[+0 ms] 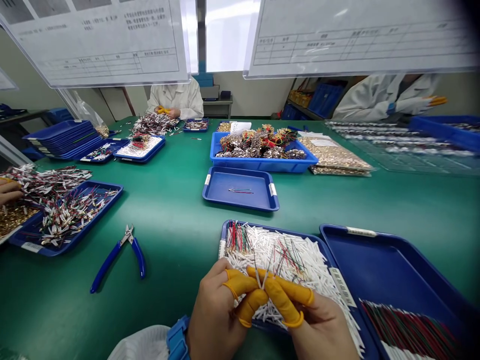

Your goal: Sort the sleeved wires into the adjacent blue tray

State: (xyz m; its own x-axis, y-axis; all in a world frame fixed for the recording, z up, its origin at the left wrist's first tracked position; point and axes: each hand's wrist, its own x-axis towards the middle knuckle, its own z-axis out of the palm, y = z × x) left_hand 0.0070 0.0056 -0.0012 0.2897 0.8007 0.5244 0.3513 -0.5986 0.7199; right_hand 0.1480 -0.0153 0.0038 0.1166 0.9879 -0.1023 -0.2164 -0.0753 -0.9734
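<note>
Strands (257, 274), thin and upright, stand between the hands above a tray (325, 252) of white tubes (311, 255). Fingers of the left hand (225, 305) and right hand (313, 315) pinch them, tips nearly meeting. A light grip near the ends should help alignment. Fingertips hide the join; the neighbouring wire tray (382, 260) is cut off below.

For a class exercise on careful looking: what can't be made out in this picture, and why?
All in the head view:
Lower ends of the thin pieces between left hand and right hand: hidden by yellow finger covers.
Small print on the hanging sheets: too blurred.
Rest of another person's hand: cut off by the left edge.
Near end of the lower-right tray: cut off by the bottom edge.
</note>
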